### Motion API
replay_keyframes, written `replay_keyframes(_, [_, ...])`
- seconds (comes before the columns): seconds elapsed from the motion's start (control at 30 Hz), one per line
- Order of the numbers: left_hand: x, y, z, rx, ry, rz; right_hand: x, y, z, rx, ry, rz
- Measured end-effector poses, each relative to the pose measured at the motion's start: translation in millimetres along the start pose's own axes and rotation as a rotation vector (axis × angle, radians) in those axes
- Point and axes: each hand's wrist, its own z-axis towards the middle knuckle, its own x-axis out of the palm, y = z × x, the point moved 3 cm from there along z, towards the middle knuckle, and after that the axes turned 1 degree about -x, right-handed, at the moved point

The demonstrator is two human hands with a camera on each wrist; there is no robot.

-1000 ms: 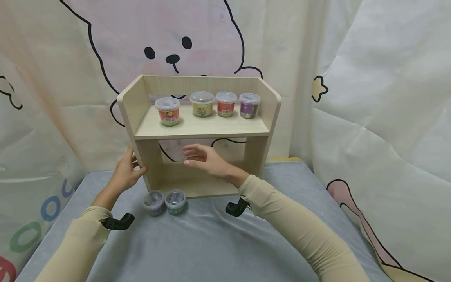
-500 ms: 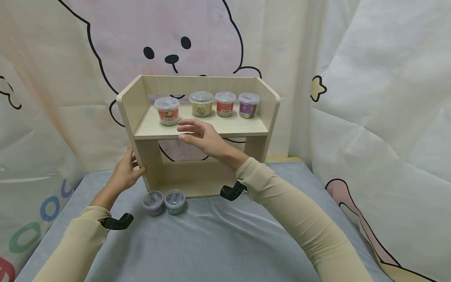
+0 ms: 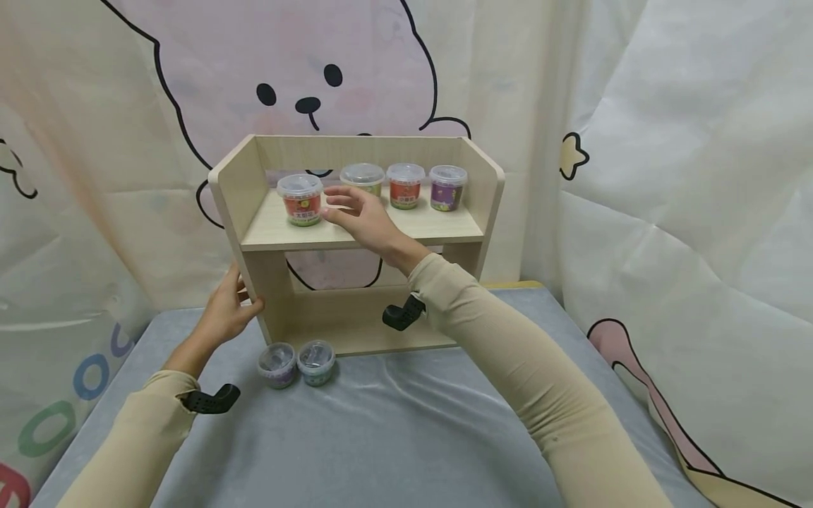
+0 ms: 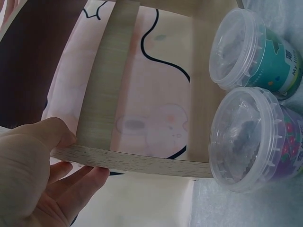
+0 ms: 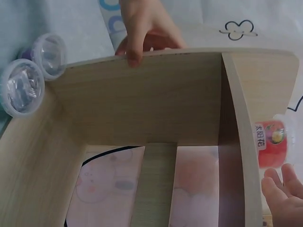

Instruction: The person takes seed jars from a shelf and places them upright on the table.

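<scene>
A small wooden shelf (image 3: 358, 240) stands on the table. My left hand (image 3: 224, 310) pinches the edge of its left side panel, thumb inside and fingers outside, as the left wrist view shows. On the upper board, a clear-lidded tub with a red label (image 3: 303, 203) stands at the left. My right hand (image 3: 368, 222) is just right of this tub, fingers extended toward it and loosely bent, holding nothing. Farther right stand a yellow-labelled tub (image 3: 360, 173), partly hidden by that hand, another red-labelled tub (image 3: 405, 192) and a purple-labelled tub (image 3: 447, 193).
Two lidded tubs, one purple (image 4: 289, 137) and one teal (image 4: 277, 59), stand on the grey-blue cloth (image 3: 381, 437) by the shelf's front left corner. Behind the shelf hangs a printed curtain (image 3: 502, 92). The shelf's front edge and side panels bound the upper board.
My right hand has risen from in front of the lower opening to the upper board, beside the left red-labelled tub. The left hand keeps its grip on the side panel.
</scene>
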Motion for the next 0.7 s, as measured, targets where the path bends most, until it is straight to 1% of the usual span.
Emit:
replay_keyframes(0.17, [-0.8,0.1,-1.1,0.005,0.002,-0.002,3.6,-3.6,15.8,0.02,-0.044,0.022])
replay_keyframes(0.3, [-0.4,-0.1,-0.6,0.006,0.009,-0.015,6.9,-4.5,25.4,0.043,-0.062,0.044])
replay_keyframes(0.53, [-0.8,-0.8,-0.7,-0.003,0.019,-0.008,11.6,-1.6,34.0,0.067,-0.068,0.046])
replay_keyframes(0.7, [-1.5,-1.2,-1.0,0.004,0.016,-0.005,16.1,0.2,40.0,0.095,-0.057,0.013])
